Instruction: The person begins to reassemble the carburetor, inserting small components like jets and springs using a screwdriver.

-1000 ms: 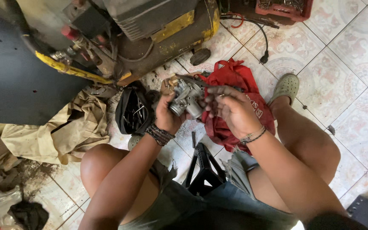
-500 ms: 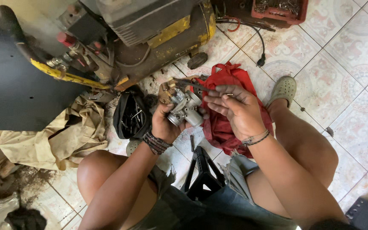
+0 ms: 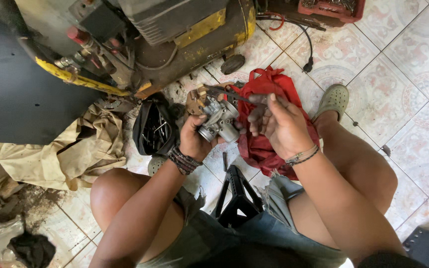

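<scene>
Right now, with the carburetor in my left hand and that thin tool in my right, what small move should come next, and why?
Probably steady the tool's tip on the part before turning. The left hand grips the metal carburetor from below, over the red cloth. The right hand pinches the thin dark tool, which reaches toward the carburetor's top; whether the tip is seated cannot be told.

Left hand (image 3: 194, 139): palm up, fingers curled closed in a grip, braided band on wrist, forearm angling up from lower left. Right hand (image 3: 279, 124): back facing camera, thumb and fingertips (image 3: 260, 101) pinched together, bracelet on wrist, forearm coming in from lower right. Hands close, not touching. Both knees bent, bare.
</scene>
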